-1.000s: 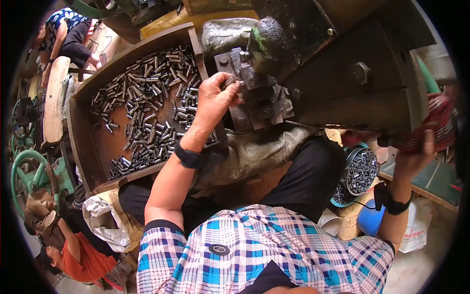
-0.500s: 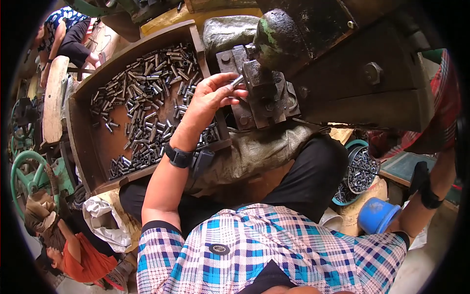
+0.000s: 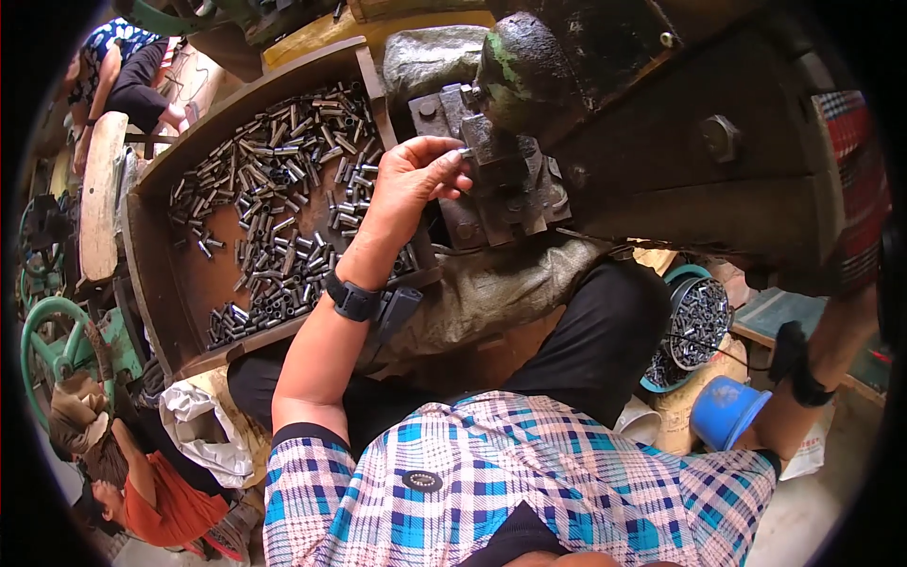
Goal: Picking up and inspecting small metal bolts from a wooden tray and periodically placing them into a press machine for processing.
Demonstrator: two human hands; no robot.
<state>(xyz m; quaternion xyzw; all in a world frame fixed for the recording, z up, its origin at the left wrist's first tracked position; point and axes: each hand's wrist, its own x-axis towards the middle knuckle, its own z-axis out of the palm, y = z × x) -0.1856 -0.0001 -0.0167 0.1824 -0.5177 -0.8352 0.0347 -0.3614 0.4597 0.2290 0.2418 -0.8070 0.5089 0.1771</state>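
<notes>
While left hand (image 3: 416,180) pinches small metal tube (image 3: 464,152) at press die (image 3: 499,175), fingers risk crushing; right hand's grip hidden

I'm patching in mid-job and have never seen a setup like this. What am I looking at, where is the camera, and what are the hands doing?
This is one view, from a fisheye camera worn on the person's head looking down, so the edges bend. The plaid shirt at the bottom is the wearer's own. The left hand reaches forward and pinches a small metal tube at the dark metal fixture of a heavy, worn machine. To the left is a wooden tray scattered with many similar small metal tubes. The right hand is out of sight: only the right forearm with a black wrist strap shows at the right edge. Below it are a round container of tubes and a blue tub. Other people sit at the left edge.
</notes>
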